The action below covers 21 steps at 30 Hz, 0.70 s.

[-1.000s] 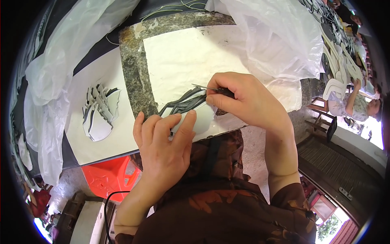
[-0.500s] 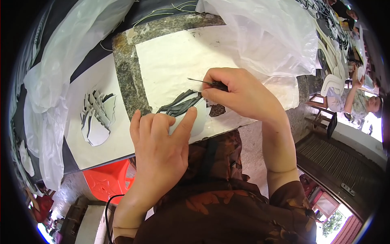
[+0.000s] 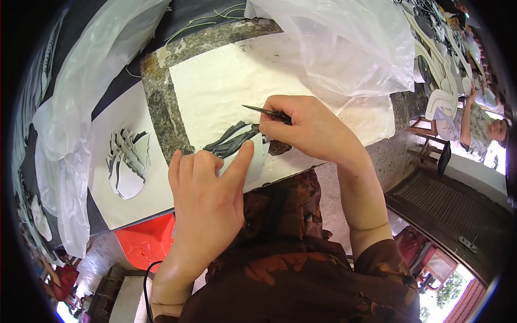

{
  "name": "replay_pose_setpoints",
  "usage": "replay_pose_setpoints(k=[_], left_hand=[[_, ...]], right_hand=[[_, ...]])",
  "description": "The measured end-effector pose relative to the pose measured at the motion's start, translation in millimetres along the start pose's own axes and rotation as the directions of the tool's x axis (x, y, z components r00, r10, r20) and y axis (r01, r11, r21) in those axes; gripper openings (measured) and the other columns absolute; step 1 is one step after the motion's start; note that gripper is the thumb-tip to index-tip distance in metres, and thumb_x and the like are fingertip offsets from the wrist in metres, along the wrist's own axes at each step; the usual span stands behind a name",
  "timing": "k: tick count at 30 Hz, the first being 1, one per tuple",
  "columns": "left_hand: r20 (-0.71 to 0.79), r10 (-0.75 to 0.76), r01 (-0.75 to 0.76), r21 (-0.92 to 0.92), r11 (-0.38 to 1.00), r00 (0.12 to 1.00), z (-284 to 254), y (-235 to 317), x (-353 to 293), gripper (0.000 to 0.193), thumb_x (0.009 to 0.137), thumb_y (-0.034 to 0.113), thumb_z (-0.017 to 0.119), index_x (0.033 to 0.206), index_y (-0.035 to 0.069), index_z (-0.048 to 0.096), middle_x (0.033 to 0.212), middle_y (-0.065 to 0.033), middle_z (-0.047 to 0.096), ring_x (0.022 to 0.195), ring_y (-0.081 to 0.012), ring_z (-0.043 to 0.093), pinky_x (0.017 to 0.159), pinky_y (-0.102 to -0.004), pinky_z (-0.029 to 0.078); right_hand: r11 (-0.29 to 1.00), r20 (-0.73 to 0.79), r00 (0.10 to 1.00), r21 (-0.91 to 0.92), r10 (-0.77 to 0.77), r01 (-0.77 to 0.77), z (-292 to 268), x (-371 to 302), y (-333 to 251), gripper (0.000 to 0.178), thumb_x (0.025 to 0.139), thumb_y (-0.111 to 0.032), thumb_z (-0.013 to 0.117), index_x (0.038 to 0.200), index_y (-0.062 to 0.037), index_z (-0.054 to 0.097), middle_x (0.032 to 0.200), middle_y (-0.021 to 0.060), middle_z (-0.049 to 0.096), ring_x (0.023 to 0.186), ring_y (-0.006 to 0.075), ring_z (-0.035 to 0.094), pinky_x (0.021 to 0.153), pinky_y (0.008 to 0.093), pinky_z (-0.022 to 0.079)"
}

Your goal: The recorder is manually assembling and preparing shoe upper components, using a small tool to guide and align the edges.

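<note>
The right hand (image 3: 309, 124), fingers closed on a black pointed tool (image 3: 278, 115), has come nearer to the left hand (image 3: 207, 188), whose loosely parted fingers seem to steady the grey-white cut piece (image 3: 256, 163) on the paper sheet (image 3: 215, 81).

The dark tool (image 3: 274, 113) looks metallic, the paper (image 3: 226, 72) matt.

I see a dark brown, short-sleeved top (image 3: 301, 296) with rust leaf shapes (image 3: 269, 265). The left hand (image 3: 207, 196) and right hand (image 3: 301, 126) are bare.
</note>
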<state>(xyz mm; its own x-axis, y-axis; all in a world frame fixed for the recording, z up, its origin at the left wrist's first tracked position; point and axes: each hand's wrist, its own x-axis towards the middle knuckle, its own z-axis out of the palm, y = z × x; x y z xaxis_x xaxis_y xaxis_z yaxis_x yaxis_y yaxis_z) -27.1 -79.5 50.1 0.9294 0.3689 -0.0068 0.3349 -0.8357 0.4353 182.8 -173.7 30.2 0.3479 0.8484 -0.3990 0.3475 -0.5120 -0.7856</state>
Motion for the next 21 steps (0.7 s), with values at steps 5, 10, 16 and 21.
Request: replay_pose_setpoints(k=[5, 10, 16, 21], left_hand=[[-0.004, -0.016, 0.016, -0.019, 1.000, 1.000, 4.3, -1.5, -3.1, 0.056, 0.083, 0.002, 0.070, 0.136, 0.018, 0.067, 0.094, -0.0090, 0.048, 0.091, -0.0296, 0.049, 0.084, -0.0428, 0.041], [-0.001, -0.024, 0.024, -0.062, 0.998, 1.000, 5.2, -0.8, -4.8, 0.059, 0.082, 0.001, 0.071, 0.139, 0.016, 0.065, 0.097, -0.0105, 0.047, 0.093, -0.0300, 0.049, 0.085, -0.0420, 0.043], [-0.093, -0.137, 0.112, -0.231, 0.967, 0.986, 16.6, -7.5, -17.3, 0.057, 0.081, 0.004, 0.076, 0.137, 0.006, 0.063, 0.108, -0.0136, 0.052, 0.100, -0.0335, 0.052, 0.088, -0.0425, 0.046], [-0.144, -0.186, 0.128, -0.340, 0.932, 0.972, 20.6, -12.4, -19.3, 0.055, 0.078, 0.006, 0.080, 0.130, 0.006, 0.065, 0.109, -0.0133, 0.055, 0.103, -0.0331, 0.053, 0.088, -0.0416, 0.047]], right_hand=[[0.997, -0.033, 0.998, 0.061, 0.052, -0.050, 10.5, -1.9, 6.3, 0.023, 0.089, -0.021, 0.068, 0.091, 0.0013, 0.066, 0.072, 0.0050, 0.060, 0.068, 0.0124, 0.053, 0.065, 0.0300, 0.046], [1.000, -0.161, 0.987, 0.016, 0.019, -0.016, 33.3, -10.6, 8.8, 0.021, 0.090, -0.020, 0.067, 0.094, 0.0006, 0.066, 0.073, 0.0047, 0.060, 0.070, 0.0115, 0.054, 0.065, 0.0291, 0.046], [0.950, -0.085, 0.996, 0.312, 0.029, -0.001, 17.2, -23.3, 9.2, 0.025, 0.092, -0.020, 0.072, 0.108, -0.0001, 0.070, 0.087, 0.0021, 0.069, 0.077, 0.0090, 0.058, 0.070, 0.0265, 0.047], [0.973, -0.213, 0.971, 0.179, -0.107, 0.147, 25.7, -36.1, 4.5, 0.033, 0.088, -0.016, 0.077, 0.116, -0.0008, 0.071, 0.095, 0.0032, 0.070, 0.082, 0.0103, 0.061, 0.072, 0.0269, 0.048]])
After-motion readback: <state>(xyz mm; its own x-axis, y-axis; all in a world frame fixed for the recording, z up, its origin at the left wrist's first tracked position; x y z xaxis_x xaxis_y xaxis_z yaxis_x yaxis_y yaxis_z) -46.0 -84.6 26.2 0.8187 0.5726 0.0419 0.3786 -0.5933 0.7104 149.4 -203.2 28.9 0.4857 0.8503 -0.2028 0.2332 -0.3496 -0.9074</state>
